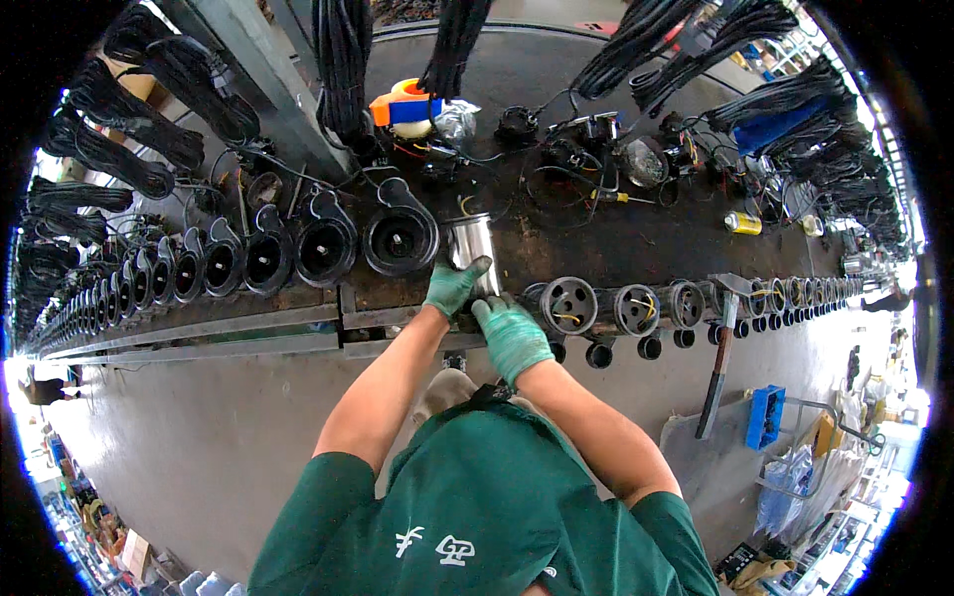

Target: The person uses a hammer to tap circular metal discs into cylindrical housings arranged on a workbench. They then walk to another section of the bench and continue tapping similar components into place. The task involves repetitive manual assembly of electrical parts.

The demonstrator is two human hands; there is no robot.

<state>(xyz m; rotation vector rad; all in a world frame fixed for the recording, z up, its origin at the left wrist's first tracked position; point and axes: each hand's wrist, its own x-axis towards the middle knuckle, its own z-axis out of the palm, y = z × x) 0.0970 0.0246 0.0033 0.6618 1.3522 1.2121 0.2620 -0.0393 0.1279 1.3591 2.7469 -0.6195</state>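
Observation:
A shiny metal cylinder (473, 243) lies at the near edge of the dark workbench, its far end pointing away from me. My left hand (457, 286), in a green glove, is closed round its left side with the thumb across the top. Gloved in green too, my right hand (510, 336) grips the cylinder's near end; some of its fingers are hidden. Just left of the cylinder stands a black round housing (399, 238) with a looped handle. A round motor casing (568, 304) with wires inside sits right of my right hand.
More black housings (325, 248) line the left edge; wired casings (636, 308) line the right. A hammer (724, 348) overhangs the front edge. Coiled black cables (343, 70) hang above the bench. A screwdriver (621, 197) and yellow can (742, 223) lie farther back. A blue crate (765, 417) stands below right.

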